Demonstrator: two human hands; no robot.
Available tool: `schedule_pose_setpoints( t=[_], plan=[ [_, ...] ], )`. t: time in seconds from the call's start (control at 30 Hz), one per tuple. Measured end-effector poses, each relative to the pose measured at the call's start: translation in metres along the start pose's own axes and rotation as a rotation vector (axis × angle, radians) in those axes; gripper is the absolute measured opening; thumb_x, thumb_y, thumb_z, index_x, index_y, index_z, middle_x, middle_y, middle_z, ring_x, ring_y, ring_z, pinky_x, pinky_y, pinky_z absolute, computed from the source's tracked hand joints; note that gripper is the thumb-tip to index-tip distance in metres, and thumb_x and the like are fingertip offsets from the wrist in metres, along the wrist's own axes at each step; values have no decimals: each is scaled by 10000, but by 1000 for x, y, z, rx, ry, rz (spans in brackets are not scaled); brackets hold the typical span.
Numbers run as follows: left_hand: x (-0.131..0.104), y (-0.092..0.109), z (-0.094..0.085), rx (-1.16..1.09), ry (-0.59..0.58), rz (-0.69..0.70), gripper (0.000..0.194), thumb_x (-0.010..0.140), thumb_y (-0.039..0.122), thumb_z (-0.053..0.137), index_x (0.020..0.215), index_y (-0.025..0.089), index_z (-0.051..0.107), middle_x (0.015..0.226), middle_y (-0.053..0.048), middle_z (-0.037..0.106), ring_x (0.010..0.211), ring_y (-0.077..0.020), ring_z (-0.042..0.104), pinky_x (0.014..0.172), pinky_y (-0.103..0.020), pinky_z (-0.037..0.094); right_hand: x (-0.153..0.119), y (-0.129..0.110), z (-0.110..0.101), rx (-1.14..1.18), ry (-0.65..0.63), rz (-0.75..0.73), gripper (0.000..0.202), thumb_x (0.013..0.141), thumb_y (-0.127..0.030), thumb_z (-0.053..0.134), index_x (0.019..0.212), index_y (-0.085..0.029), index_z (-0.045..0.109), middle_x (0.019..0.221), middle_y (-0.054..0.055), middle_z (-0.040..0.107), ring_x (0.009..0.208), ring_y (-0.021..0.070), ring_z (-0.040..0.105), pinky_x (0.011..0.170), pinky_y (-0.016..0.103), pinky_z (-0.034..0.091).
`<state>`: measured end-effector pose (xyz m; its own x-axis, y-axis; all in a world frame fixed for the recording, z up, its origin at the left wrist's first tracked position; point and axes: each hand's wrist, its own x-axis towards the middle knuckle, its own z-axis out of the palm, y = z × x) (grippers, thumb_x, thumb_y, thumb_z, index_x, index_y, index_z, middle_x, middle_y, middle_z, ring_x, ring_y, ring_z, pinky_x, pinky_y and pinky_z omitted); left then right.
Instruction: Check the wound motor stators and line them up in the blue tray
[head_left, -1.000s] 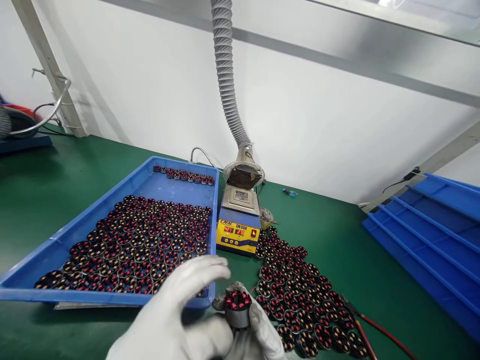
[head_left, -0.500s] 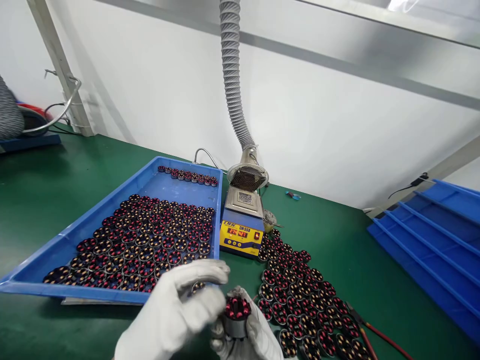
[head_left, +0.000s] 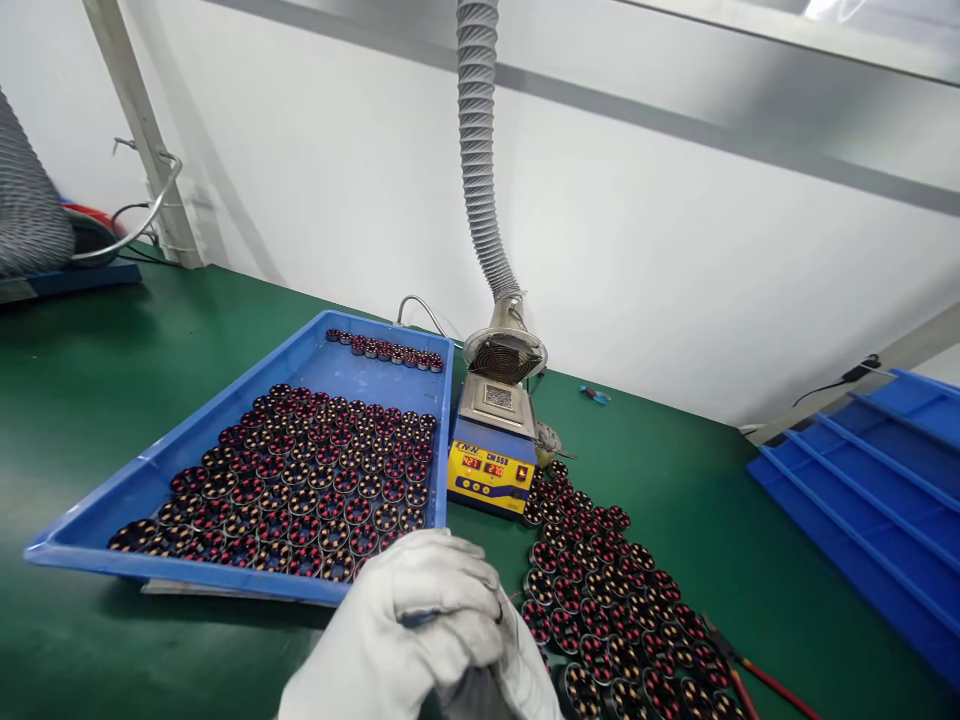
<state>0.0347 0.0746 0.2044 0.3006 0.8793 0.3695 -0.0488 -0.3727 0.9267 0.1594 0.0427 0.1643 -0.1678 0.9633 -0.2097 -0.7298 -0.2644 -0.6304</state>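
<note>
Both hands wear white gloves and come together at the bottom centre. My left hand is closed, its fingers curled over the top of what my right hand holds. My right hand wraps round from the right side, partly behind the left. Between them is a small round motor stator, seen half a second ago with red and black coils in a grey ring; the gloves now cover nearly all of it. Close to the right hand lies a spread of similar motor stators on the green table.
A blue tray with rows of stators stands at left. Behind the hands is a yellow-fronted solder pot under a fume hood with a grey hose. Red-handled pliers lie at right, near a blue crate. A small blue tool lies farther back.
My left hand has moved right and down and closed over the stator in my right hand, hiding it. The view has shifted slightly.
</note>
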Motion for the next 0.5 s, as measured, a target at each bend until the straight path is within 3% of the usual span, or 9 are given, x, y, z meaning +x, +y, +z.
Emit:
schedule_pose_setpoints(
  t=[0.07, 0.2, 0.27, 0.37, 0.43, 0.5],
  plan=[
    [-2, -3, 0, -23, 70, 42, 145, 708, 168, 649, 655, 287, 714, 735, 45, 717, 811, -162, 644, 870, -238, 476, -1, 0, 0, 15, -14, 28, 252, 682, -383, 712, 884, -241, 664, 789, -9, 702, 705, 155, 664, 630, 291, 539],
    [-6, -4, -8, 29, 269, -60, 131, 736, 190, 610, 681, 251, 712, 805, 0, 722, 829, -195, 657, 795, -257, 528, -7, -5, -2, 36, -22, 54, 323, 623, -393, 765, 894, -242, 674, 816, 34, 726, 682, 168, 676, 607, 299, 538],
    [-9, -4, -10, 137, 213, -17, 146, 698, 229, 695, 840, 257, 715, 962, -28, 707, 922, -217, 644, 831, -269, 524, -9, -7, -4, 40, -16, 49, 322, 646, -402, 744, 915, -238, 679, 849, 37, 729, 741, 192, 685, 661, 340, 545],
    [-10, -5, -8, 224, 12, 179, 442, 644, 299, 796, 1059, 309, 644, 1101, -35, 663, 1012, -213, 611, 895, -268, 490, -9, -9, -6, 41, -4, 24, 304, 676, -410, 714, 921, -232, 686, 904, 28, 726, 866, 215, 675, 801, 393, 520],
    [-9, -6, -5, 195, -51, 246, 385, 701, 411, 749, 1059, 320, 643, 1090, -40, 669, 1028, -208, 603, 917, -282, 474, -8, -8, -5, 44, -3, 21, 309, 653, -403, 738, 911, -238, 692, 941, 22, 724, 924, 209, 661, 888, 384, 482],
    [-5, -8, -4, 128, -47, 220, 341, 731, 509, 684, 1005, 306, 673, 1042, -49, 687, 1045, -223, 595, 950, -321, 451, -6, -7, -3, 44, -9, 32, 319, 630, -389, 763, 899, -233, 696, 960, 31, 723, 937, 200, 656, 929, 371, 459]
  ],
)
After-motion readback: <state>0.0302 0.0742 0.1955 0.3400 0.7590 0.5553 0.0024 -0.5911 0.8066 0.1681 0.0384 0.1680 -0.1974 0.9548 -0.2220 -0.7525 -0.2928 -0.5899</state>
